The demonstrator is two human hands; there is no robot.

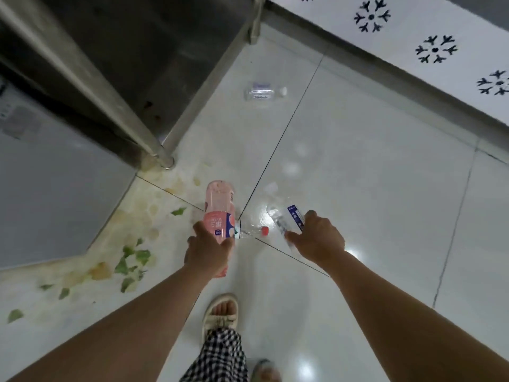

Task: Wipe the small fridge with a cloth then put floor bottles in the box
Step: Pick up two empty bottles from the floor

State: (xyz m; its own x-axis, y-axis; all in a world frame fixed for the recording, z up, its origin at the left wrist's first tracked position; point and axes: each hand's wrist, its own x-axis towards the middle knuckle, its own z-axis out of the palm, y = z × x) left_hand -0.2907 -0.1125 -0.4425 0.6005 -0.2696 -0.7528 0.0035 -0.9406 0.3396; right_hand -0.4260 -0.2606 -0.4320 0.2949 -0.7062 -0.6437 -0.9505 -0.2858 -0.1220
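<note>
My left hand [207,250] grips a pink bottle [219,205] with a pink and blue label, held above the white tiled floor. My right hand [316,238] is closed around a clear plastic bottle [287,219] with a blue label. A third clear bottle with a red cap [254,232] lies on the floor between my hands. Another clear bottle with a white cap [263,91] lies farther away, near the far wall. The small fridge [49,188] shows as a pale grey surface at the left. No box or cloth is in view.
A steel table leg [162,158] and dark steel panels [137,51] stand at upper left. Green leaf scraps [135,257] and yellowish stains cover the floor at left. My sandalled foot [220,312] and checked trouser leg are below. A patterned white wall [435,48] runs along the upper right.
</note>
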